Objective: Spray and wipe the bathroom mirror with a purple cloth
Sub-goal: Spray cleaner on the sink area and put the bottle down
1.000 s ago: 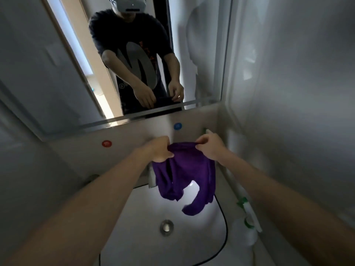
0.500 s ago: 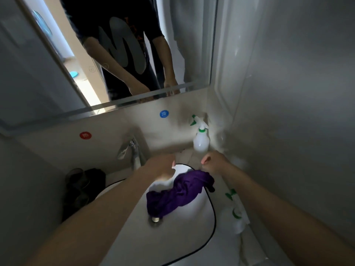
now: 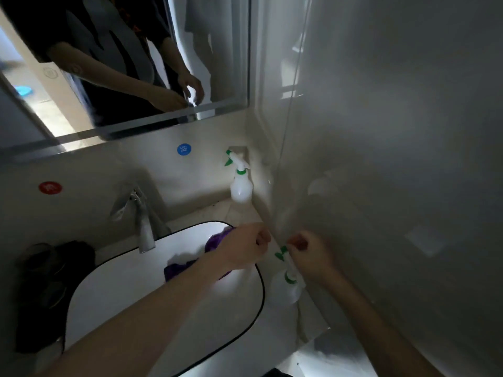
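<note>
The purple cloth (image 3: 215, 240) lies crumpled in the white sink (image 3: 114, 284), partly hidden under my left forearm. My left hand (image 3: 242, 250) hovers over the sink's right rim with loosely curled fingers and holds nothing. My right hand (image 3: 309, 253) is just right of it, fingers curled round the green-and-white head of a spray bottle (image 3: 285, 288) that stands on the counter beside the sink. The mirror (image 3: 136, 63) hangs above and reflects both arms.
A second white spray bottle (image 3: 241, 186) stands in the back corner. A chrome tap (image 3: 140, 221) rises behind the sink, and dark objects (image 3: 51, 281) sit to its left. A glossy wall (image 3: 394, 159) closes in on the right.
Both hands let go of the purple cloth, which dropped into the sink. My right hand moved right onto the near spray bottle. The view tilted downward.
</note>
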The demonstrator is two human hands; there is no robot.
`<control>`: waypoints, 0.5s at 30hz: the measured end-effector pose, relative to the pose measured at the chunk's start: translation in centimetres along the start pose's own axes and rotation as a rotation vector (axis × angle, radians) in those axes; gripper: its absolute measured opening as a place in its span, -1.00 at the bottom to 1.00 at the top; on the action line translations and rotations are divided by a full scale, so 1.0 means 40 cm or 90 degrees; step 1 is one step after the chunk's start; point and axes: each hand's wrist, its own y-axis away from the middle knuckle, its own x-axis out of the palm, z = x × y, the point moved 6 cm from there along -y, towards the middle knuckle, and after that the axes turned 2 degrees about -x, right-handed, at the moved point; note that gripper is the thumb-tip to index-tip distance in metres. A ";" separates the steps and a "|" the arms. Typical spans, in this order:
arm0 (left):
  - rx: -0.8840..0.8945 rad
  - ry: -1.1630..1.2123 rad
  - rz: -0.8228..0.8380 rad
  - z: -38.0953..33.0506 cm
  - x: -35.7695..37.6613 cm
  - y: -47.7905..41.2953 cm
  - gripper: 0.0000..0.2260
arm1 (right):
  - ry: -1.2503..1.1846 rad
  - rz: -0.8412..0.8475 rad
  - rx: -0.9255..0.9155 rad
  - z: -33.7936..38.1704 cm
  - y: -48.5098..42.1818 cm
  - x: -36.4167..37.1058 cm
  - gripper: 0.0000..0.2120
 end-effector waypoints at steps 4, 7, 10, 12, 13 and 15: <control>-0.002 0.129 -0.020 -0.027 0.056 -0.028 -0.68 | 0.080 -0.035 0.015 -0.061 0.092 0.036 -0.79; -0.046 0.244 0.022 -0.030 0.098 -0.048 -0.71 | 0.094 -0.053 0.018 -0.085 0.110 0.060 -0.72; -0.048 0.241 0.029 -0.018 0.120 -0.049 -0.82 | 0.092 -0.075 0.020 -0.113 0.107 0.078 -0.77; -0.057 0.255 0.023 -0.007 0.124 -0.040 -0.84 | 0.086 -0.084 0.005 -0.121 0.106 0.087 -0.83; -0.063 0.271 0.015 0.000 0.125 -0.039 -0.85 | 0.070 -0.084 0.003 -0.122 0.104 0.088 -0.84; -0.070 0.292 0.006 0.009 0.122 -0.036 -0.88 | 0.027 -0.087 0.013 -0.122 0.101 0.084 -0.82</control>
